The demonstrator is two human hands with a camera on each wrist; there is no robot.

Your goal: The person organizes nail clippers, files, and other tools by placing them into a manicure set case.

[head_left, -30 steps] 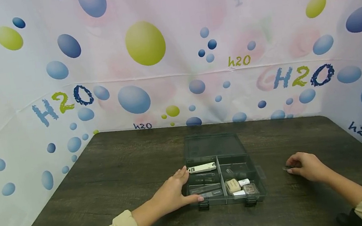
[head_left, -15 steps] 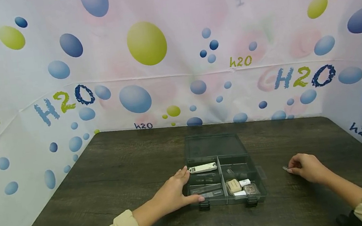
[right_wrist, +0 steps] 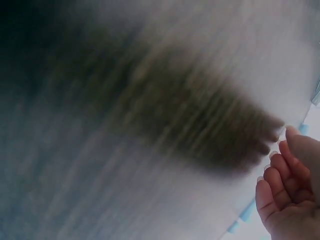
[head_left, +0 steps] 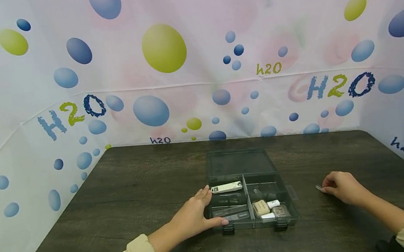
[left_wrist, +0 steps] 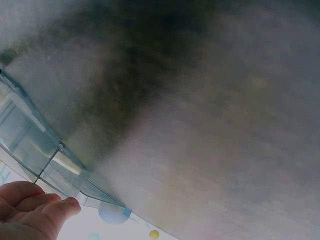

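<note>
A clear, smoky plastic organizer box [head_left: 256,223] lies on the table with its lid [head_left: 239,163] tipped back. My left hand [head_left: 192,213] rests against its left side, fingers extended and thumb at the front edge. The left wrist view shows these fingertips [left_wrist: 70,205] beside the clear wall. Inside lie a white nail clipper [head_left: 226,187], thin metal pins [head_left: 229,199], grey flat sticks [head_left: 237,215], a beige bottle [head_left: 261,207] and a small clear jar [head_left: 280,211]. Right of the box, my right hand [head_left: 344,187] pinches a small shiny piece [head_left: 318,187] close over the table; its kind is unclear.
The dark wood-grain table [head_left: 147,176] extends around the box. Dividers [head_left: 246,193] split the box into compartments, and two latches [head_left: 280,224] hang at its front. A printed curtain [head_left: 200,113] stands behind the table and along both sides.
The small shiny piece in my right fingers has turned slightly and shows brighter than a second ago. My left hand and the box keep their place.
</note>
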